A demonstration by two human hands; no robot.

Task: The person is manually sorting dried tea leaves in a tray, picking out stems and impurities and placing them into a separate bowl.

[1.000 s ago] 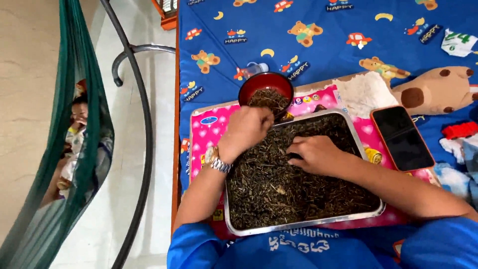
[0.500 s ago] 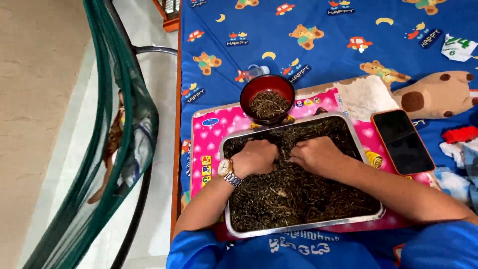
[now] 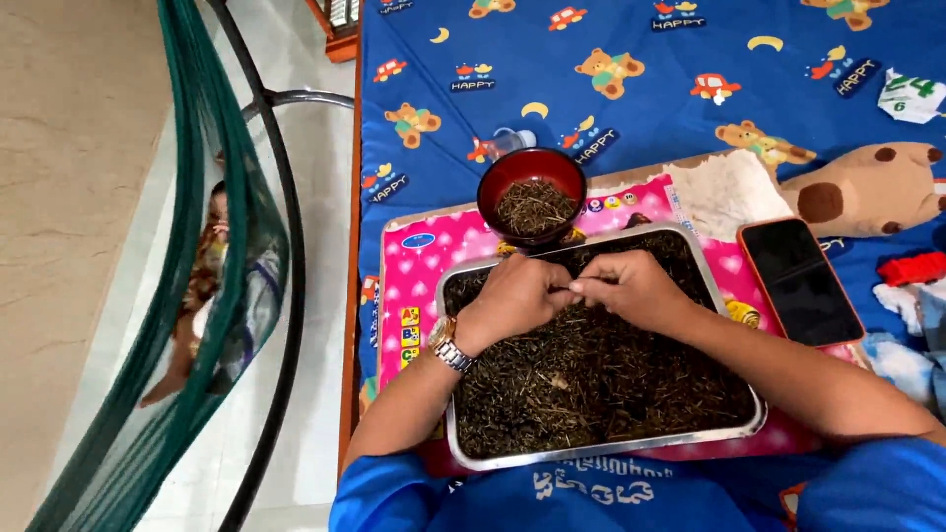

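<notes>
1. Looking down from the head view: left hand (image 3: 517, 294) and right hand (image 3: 631, 288) meeting over the far middle of a metal tray (image 3: 601, 455), fingertips touching each other above the dark dried bits (image 3: 601, 384) filling it.
2. Curled inward, left fingers (image 3: 554, 286) pinched close, seemingly nipping a small piece between both hands; too small to tell exactly what sits in the pinch.
3. Bent likewise, right fingers (image 3: 591, 288), thumb and forefinger nearly shut against the left ones, other fingers folded loosely over the heap.
4. Worn on the left wrist, a metal wristwatch (image 3: 448, 345), just over the tray's left rim.
5. Standing just beyond the tray's far edge, slightly left of the hands, a dark red bowl (image 3: 501, 187) partly filled with the same dried bits.
6. Lying under tray and bowl, a pink patterned board (image 3: 419, 271), itself on a blue printed mat (image 3: 631, 108).
7. Resting right of the tray, a dark-screened phone (image 3: 800, 281) in a red case, just beside the rim.
8. Lying far right, a brown spotted soft toy (image 3: 867, 192), near the phone's far end.
9. Hanging far left off the mat, a green hammock (image 3: 197, 197) on a dark metal frame, with someone small lying inside.
10. Showing along the near edge, blue sleeves (image 3: 394, 502) and a blue shirt.
</notes>
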